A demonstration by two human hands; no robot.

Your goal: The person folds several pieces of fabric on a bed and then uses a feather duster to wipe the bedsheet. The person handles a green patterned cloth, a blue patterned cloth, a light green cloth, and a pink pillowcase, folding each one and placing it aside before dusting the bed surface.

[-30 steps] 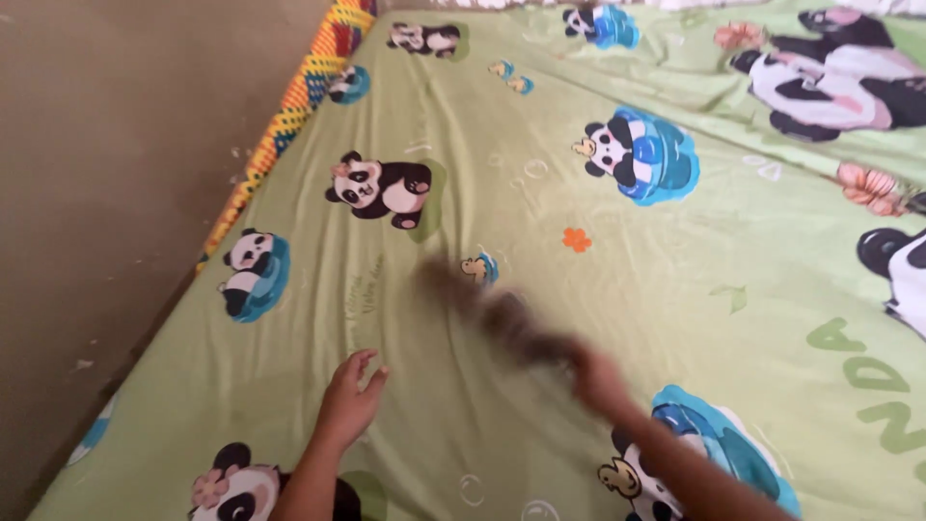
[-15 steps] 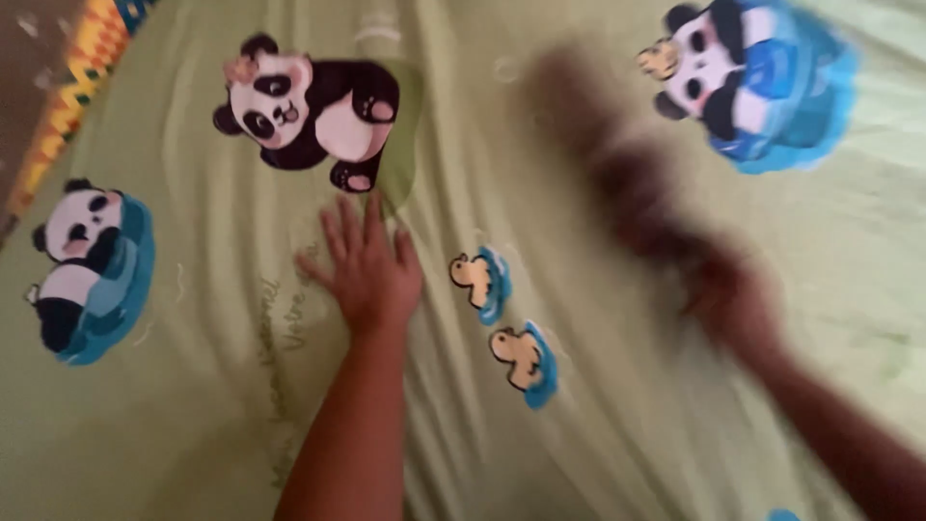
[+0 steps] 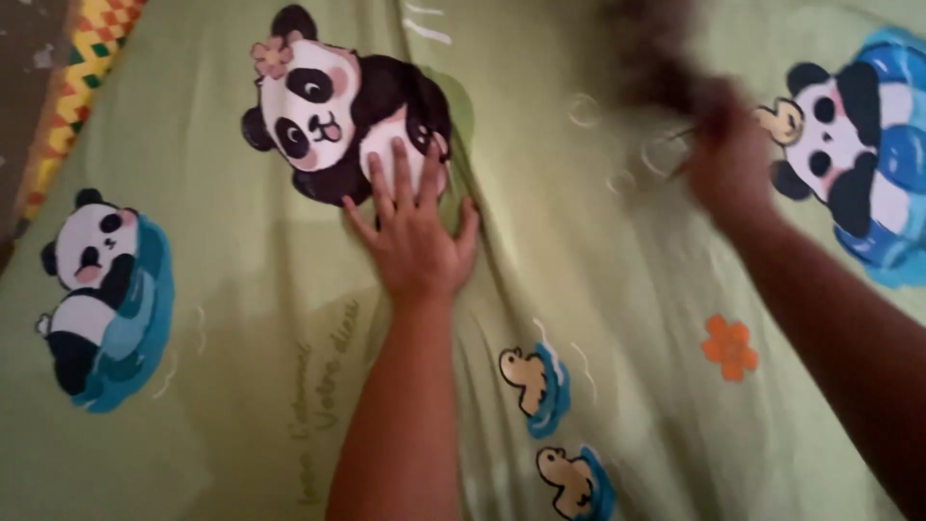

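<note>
Pressing flat on the green bed sheet (image 3: 241, 318) with the left hand (image 3: 415, 246), fingers spread wide and holding nothing, fingertips lying over the belly of the large printed panda (image 3: 318, 116) with a flower on its ear. Gripping a dark brownish brush-like bundle (image 3: 646, 58) in the right hand (image 3: 728, 164), fist closed around its lower end, the bundle blurred and reaching up past the top edge, just above the sheet; impossible to tell whether touching the cloth. Wrinkling of the sheet in folds between the two hands. Lying well apart, the two forearms, the left one near the middle, the right one coming in from the lower right. Showing around them: a small panda in a blue tub (image 3: 96, 289) at left, another (image 3: 858, 164) just beside the right hand, two printed ducks (image 3: 535, 376) below, an orange flower (image 3: 728, 347), and a colourful zigzag mat edge (image 3: 72, 92) at upper left.
</note>
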